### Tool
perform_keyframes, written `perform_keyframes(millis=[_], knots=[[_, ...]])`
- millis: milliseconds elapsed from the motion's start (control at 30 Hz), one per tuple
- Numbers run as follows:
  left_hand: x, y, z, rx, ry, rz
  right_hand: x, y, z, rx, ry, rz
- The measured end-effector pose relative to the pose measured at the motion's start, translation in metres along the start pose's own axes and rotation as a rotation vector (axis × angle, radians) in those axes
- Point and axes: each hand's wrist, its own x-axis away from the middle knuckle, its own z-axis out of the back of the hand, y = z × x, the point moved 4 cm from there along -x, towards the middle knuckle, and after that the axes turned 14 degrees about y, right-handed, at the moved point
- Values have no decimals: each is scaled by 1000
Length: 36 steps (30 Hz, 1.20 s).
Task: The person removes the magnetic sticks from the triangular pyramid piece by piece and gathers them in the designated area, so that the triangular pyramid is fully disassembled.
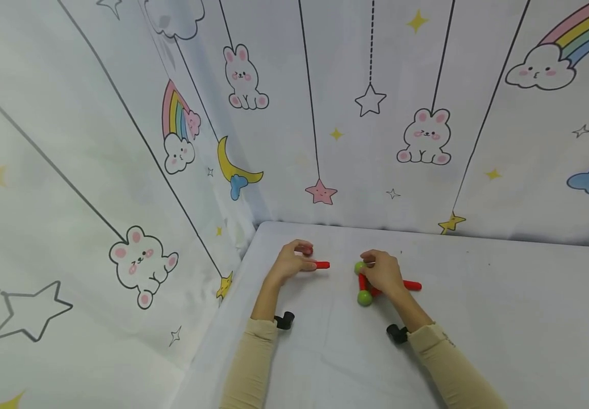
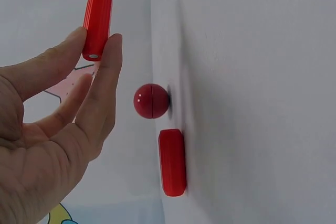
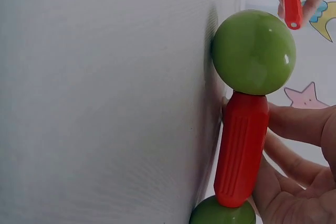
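Note:
My left hand (image 1: 290,264) pinches a short red rod (image 2: 97,22) between thumb and fingertips, raised off the table. The rod is ridged, with a small pale dot in its end. Near that hand, a red ball (image 2: 151,101) and another red rod (image 2: 172,162) rest on the white surface. My right hand (image 1: 383,271) grips a ridged red rod (image 3: 241,150) that joins two green balls, one whole ball (image 3: 254,52) and one cut off by the right wrist view's edge (image 3: 223,212). More red rod (image 1: 412,285) shows beyond the right hand, which partly hides this structure.
A white-covered table (image 1: 504,318) lies under both hands. White curtains (image 1: 284,142) printed with rabbits, stars and rainbows stand behind it and to the left. Each wrist carries a black camera mount, such as the left mount (image 1: 285,320).

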Motion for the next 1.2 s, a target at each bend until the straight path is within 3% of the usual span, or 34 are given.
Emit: perform_keyframes(millis=[100, 333, 467, 733, 1200], knots=[[1, -4, 9, 14, 2, 14, 0, 0, 1, -4, -4, 2], [7, -4, 32, -65, 47, -2, 0, 0, 1, -6, -2, 2], [6, -8, 41, -63, 71, 32, 1, 1, 1, 5, 0, -8], [4, -17, 52, -44, 88, 59, 1, 2, 1, 20, 5, 1], [4, -34, 74, -129, 142, 85, 1, 3, 1, 3, 12, 6]])
